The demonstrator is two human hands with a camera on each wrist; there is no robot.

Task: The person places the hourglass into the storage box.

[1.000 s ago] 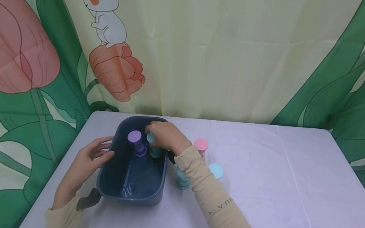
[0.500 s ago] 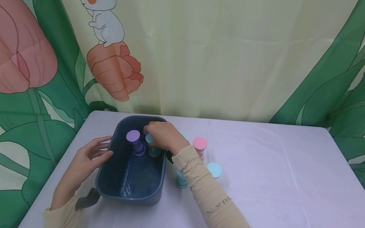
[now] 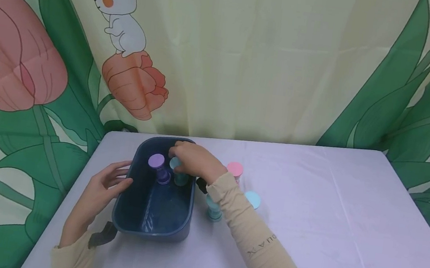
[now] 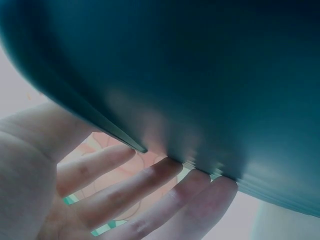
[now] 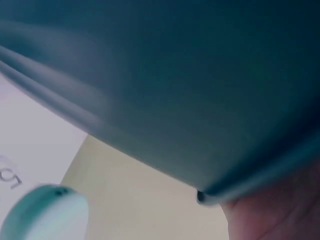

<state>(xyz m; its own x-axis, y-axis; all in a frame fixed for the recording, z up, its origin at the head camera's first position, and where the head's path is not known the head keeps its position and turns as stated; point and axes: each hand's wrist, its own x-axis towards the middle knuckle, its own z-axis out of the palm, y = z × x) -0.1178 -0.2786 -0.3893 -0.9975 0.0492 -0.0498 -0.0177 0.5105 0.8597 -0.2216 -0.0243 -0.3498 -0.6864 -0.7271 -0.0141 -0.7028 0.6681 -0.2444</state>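
Observation:
In the head view, a dark blue plastic bin stands at the table's left side. My left hand rests its outstretched fingers against the bin's left wall; the left wrist view shows the fingertips touching it. My right hand reaches over the right rim and pinches a teal sand timer near its cap, inside the bin. Part of that timer is hidden by the fingers. A purple sand timer stands beside it in the bin. The right wrist view shows mostly the bin's wall.
Right of the bin, a teal sand timer, a pink one and a light blue cap show around my right sleeve, which partly hides them. A white cloth covers the table; a printed curtain hangs behind.
My right hand has shifted slightly right, and more of the teal timer's cap shows. The timers in the bin and my left hand stay in place.

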